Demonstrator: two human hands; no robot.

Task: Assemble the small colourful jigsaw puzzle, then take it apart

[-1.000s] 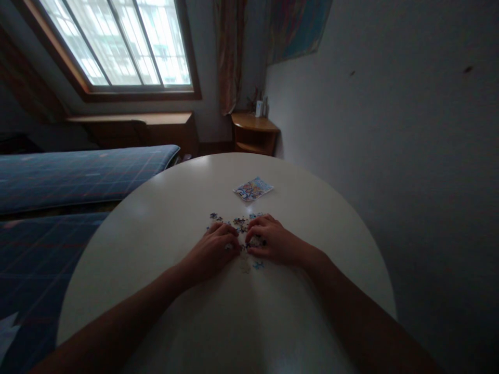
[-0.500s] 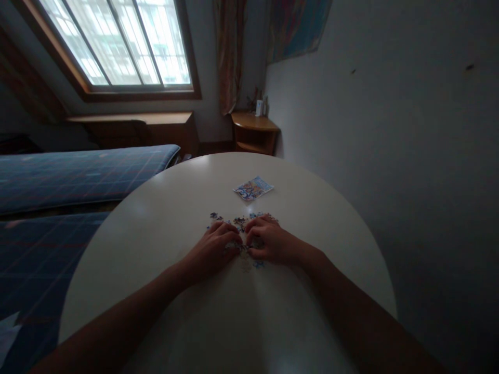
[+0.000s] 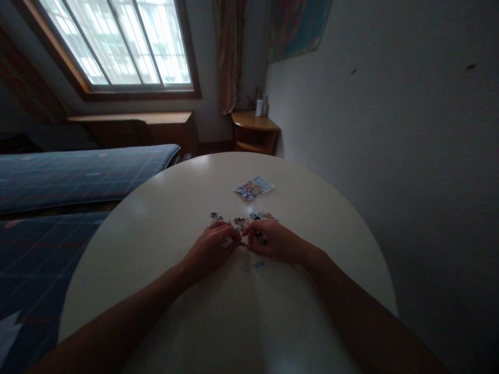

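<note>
Small jigsaw pieces (image 3: 240, 222) lie scattered in the middle of a round white table (image 3: 163, 218). My left hand (image 3: 212, 248) rests on the table with its fingers curled and pinched on a pale puzzle piece (image 3: 226, 242). My right hand (image 3: 275, 241) is beside it, fingers bent and pinched on another small piece. The fingertips of both hands almost meet over the pile. One blue piece (image 3: 257, 264) lies just below my right hand.
A small colourful picture card (image 3: 253, 188) lies further back on the table. A grey wall (image 3: 390, 130) is close on the right. A blue checked bed (image 3: 70, 176) lies to the left, with a wooden corner shelf (image 3: 254, 130) behind under a window.
Both hands have drawn slightly closer together and their fingertips have pinched in over the pieces. The pile has shifted a little.
</note>
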